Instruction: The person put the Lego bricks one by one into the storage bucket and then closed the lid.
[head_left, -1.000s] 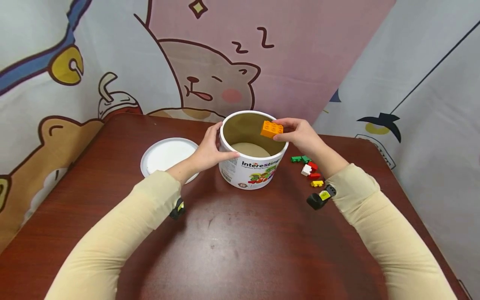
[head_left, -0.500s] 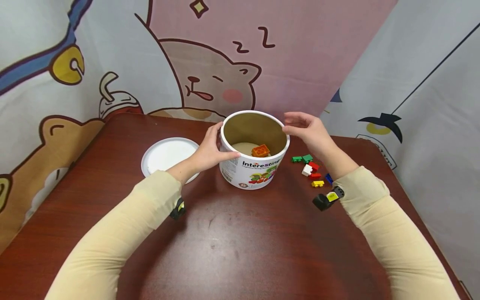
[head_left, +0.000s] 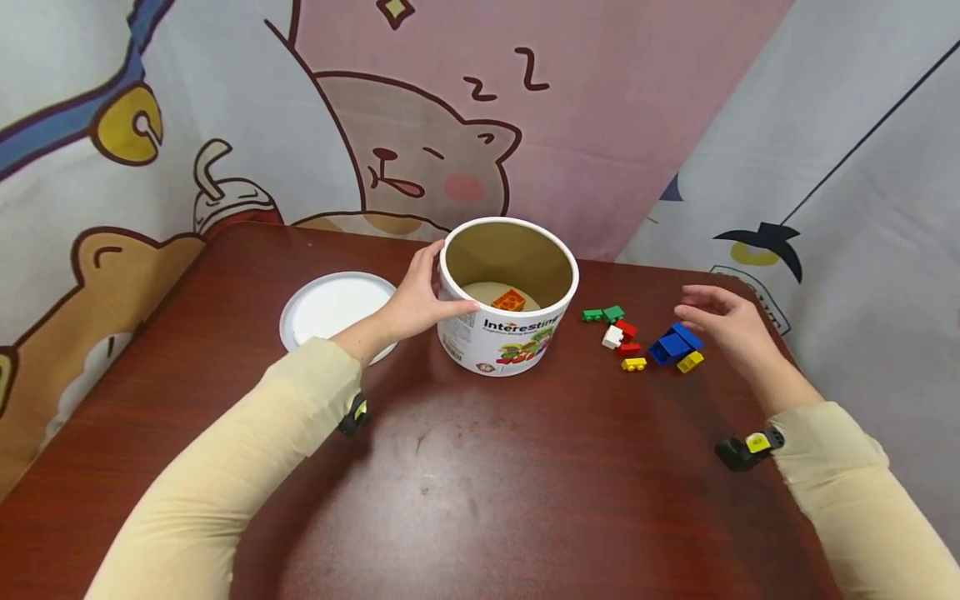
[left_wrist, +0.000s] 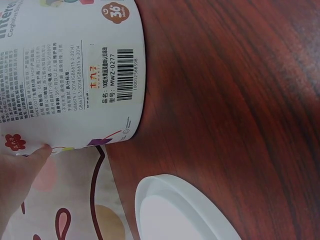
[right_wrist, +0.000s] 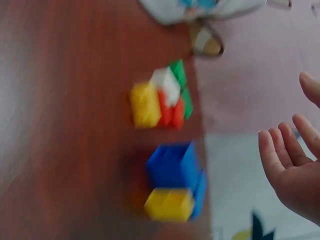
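Note:
A white bucket (head_left: 491,342) with printed fruit and lettering stands upright, its top uncovered. My left hand (head_left: 411,307) holds it by the left side, the thumb along the front rim and the fingers round the back. Inside, on the pale bottom, lies an orange toy brick (head_left: 509,300). To the right, my right hand (head_left: 726,323) hovers with nothing in it, fingers loosely bent. Nearest to it are blue toy bricks (head_left: 670,347) and a yellow toy brick (head_left: 690,362); the right wrist view shows the same hand (right_wrist: 297,172) apart from these.
A white lid (head_left: 330,304) lies left of the bucket. Between bucket and right hand are green toy bricks (head_left: 592,315), a white toy brick (head_left: 612,337), red toy bricks (head_left: 628,348) and another yellow brick (head_left: 633,364). A printed cloth (head_left: 600,125) hangs behind the brown table (head_left: 465,483).
The right hand let go of the orange brick, which dropped into the bucket, then moved right to above the blue bricks. The left hand has stayed on the bucket.

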